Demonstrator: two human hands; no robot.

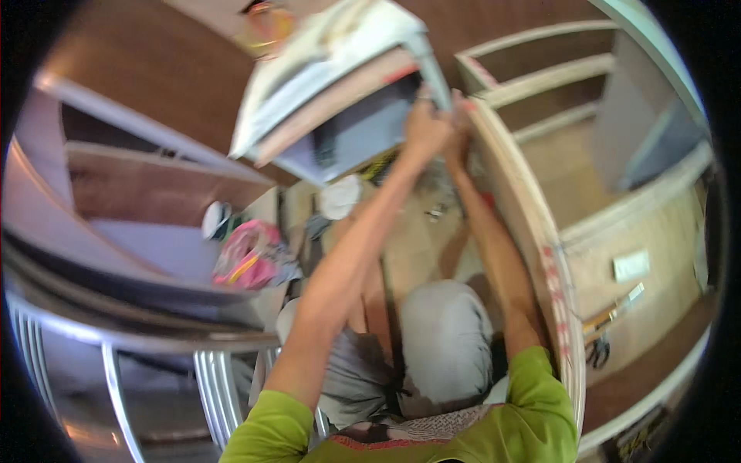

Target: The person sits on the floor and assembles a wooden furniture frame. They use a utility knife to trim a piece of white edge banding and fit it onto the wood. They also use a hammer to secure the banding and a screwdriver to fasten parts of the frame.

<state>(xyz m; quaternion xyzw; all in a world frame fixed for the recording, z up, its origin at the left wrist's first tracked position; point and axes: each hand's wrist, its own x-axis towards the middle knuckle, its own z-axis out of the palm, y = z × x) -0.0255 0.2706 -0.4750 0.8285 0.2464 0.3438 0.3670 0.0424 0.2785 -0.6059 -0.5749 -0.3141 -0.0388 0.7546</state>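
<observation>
My two arms reach forward to the gap between a white-topped cabinet (pixel 363 46) and the end of a long wooden frame (pixel 532 201). At the cabinet's right front corner is my left hand (pixel 427 127), fingers pointing up and blurred by motion. Close beside it, my right hand (pixel 458 127) touches or nearly touches the frame's far end. The left hand partly hides it. Whether either hand holds something is too smeared to make out. Beneath its top, the cabinet has an open front with a pale interior (pixel 359 135).
Shelf compartments (pixel 548 100) lie to the right, with a white box (pixel 631 265) and black-handled pliers (pixel 597 352). A pink bag (pixel 251 255) sits left of my knees. Metal railings (pixel 116 386) stand at lower left. Small metal pieces (pixel 437 211) lie on the floor.
</observation>
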